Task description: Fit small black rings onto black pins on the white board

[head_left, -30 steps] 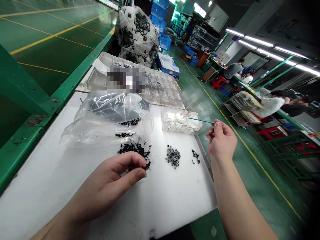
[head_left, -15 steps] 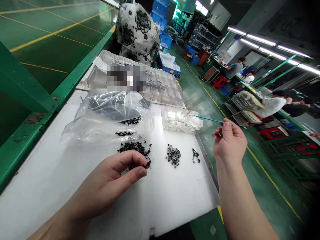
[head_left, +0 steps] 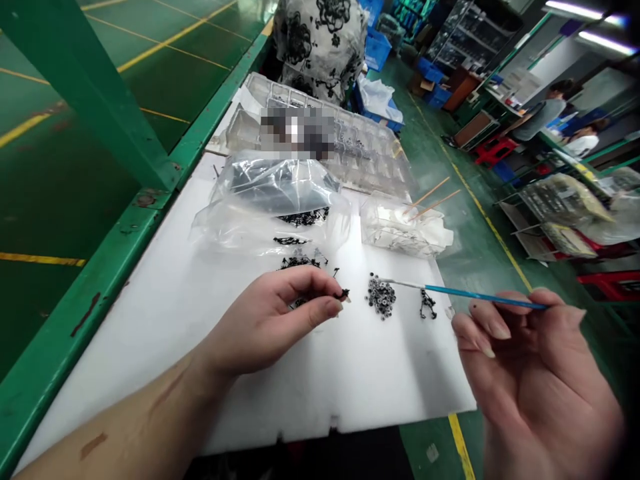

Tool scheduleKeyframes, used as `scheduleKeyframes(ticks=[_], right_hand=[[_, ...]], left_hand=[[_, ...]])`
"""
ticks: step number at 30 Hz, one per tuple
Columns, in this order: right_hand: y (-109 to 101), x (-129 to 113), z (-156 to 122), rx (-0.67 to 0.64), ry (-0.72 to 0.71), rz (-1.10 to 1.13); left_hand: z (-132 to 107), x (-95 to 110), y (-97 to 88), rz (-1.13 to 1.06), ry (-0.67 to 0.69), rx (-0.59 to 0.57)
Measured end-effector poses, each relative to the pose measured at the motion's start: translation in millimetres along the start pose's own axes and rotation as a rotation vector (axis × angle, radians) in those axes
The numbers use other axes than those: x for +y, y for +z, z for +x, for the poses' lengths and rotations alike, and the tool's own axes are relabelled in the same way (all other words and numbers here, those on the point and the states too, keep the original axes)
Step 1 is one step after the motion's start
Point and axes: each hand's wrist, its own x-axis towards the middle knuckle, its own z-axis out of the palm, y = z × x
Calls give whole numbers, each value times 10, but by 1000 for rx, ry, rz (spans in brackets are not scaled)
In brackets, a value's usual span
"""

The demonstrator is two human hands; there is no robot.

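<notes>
By the grey ring pile point(head_left: 381, 297), slim blue brush point(head_left: 480, 295), silvery neck

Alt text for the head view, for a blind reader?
The left hand pinches a black part over a white mat, while the right hand holds a blue brush with its tip at a pile of rings. A clear bag and tub lie behind.

head-worn view looks down, near white worktop point(head_left: 150, 347).
</notes>
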Motion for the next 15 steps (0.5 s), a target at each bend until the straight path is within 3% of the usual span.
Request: scheduleKeyframes(ticks=[15], right_hand=[[93, 37, -81, -52, -3, -23]], left_hand=[[-13, 20, 31, -39, 62, -6]])
